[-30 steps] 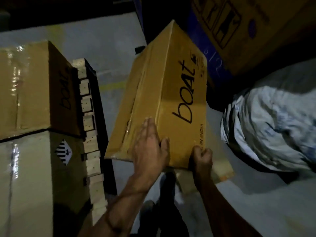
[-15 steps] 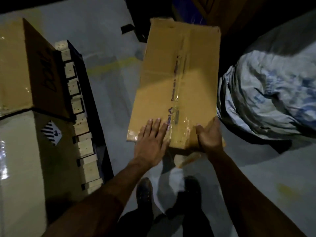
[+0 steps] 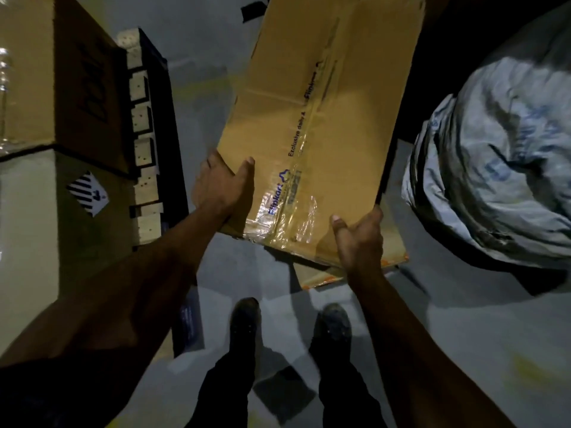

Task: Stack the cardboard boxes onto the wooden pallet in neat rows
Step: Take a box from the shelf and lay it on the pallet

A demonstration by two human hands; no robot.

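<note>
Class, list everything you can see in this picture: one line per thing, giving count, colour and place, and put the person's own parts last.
Held cardboard box: one, brown, taped with printed clear tape, centre, lifted above the floor.
Stacked cardboard boxes: two visible, a brown one on top of a paler one with a striped diamond label, far left.
Wooden pallet: one, pale wood blocks on a dark edge, beside the stack.
Flat cardboard: brown with orange edge, on the floor under the held box; count unclear.
Bundled sack: one, white-grey with blue marks, right.
Floor: grey.
Shoes: two, dark, bottom centre.
Left hand: grips the box's near left corner.
Right hand: grips the box's near right corner.
</note>
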